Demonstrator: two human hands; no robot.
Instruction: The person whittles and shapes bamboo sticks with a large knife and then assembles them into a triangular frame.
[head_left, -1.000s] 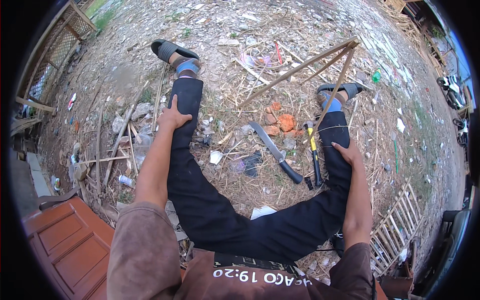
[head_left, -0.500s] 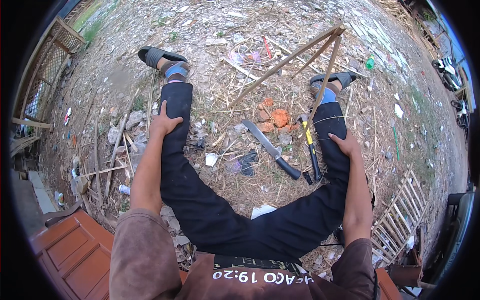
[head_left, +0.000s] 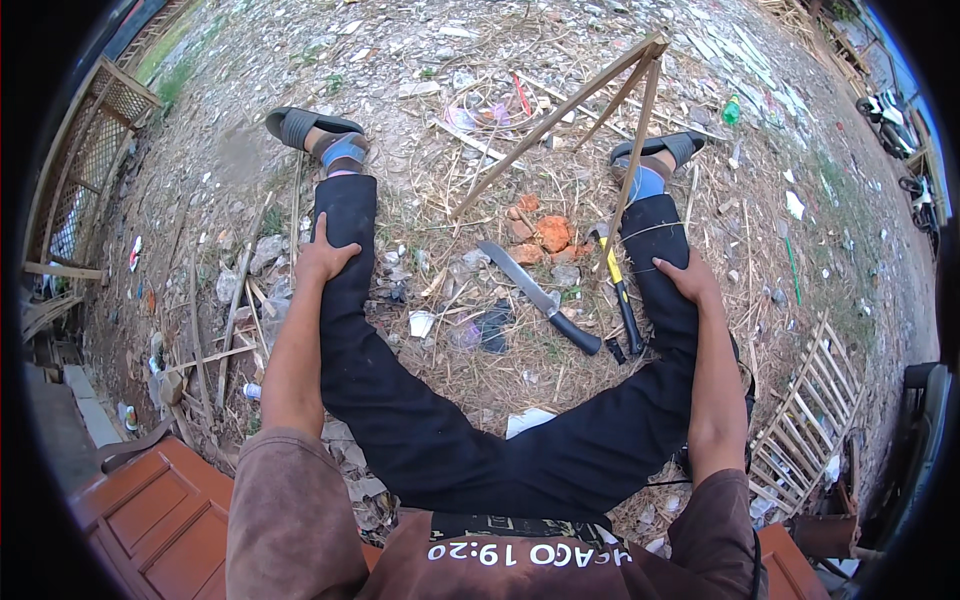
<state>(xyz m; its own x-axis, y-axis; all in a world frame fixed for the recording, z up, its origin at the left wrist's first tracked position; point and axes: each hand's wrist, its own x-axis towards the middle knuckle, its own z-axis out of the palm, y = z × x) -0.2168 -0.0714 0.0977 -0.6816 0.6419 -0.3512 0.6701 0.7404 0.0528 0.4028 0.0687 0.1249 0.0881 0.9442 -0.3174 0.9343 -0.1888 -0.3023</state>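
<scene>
— What lies nearest the right hand (head_left: 688, 277)?
— A yellow-and-black-handled tool (head_left: 621, 297), flat on the ground just beside the right leg.
— And the machete (head_left: 537, 296)?
— Between the legs, black handle nearer, blade angled away.

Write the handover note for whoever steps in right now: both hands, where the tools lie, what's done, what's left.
Left hand: flat on the left knee, holding nothing.
Right hand: resting on the right shin, holding nothing.
Machete: on the ground between the legs, black handle toward the person.
Yellow-handled tool: lying beside the right leg.
Bamboo frame: joined at its top, leaning near the right foot.
Done: frame poles joined. Left: neither tool picked up.
</scene>
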